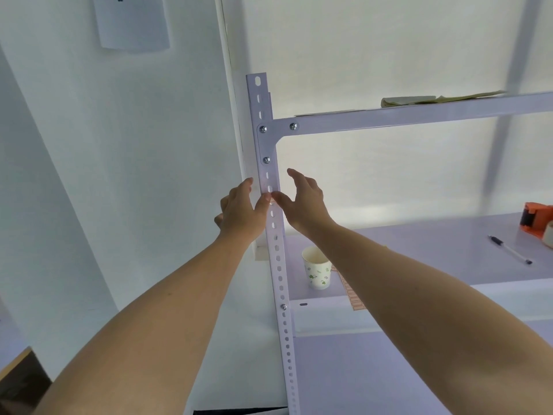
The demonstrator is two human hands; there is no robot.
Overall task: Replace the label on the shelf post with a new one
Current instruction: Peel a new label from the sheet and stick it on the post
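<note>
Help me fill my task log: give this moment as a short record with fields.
shelf post: white, slotted, upright
label: small, on the post's front, mostly hidden under both thumbs
left hand: thumb on the label, fingers beside the post
right hand: thumb on the label, fingers spread and free
shelf: holds paper cup, label sheet, pen, orange tape dispenser

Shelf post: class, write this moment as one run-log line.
post upright | label on post, mostly hidden | left hand thumb at label | right hand thumb at label, fingers spread
</note>
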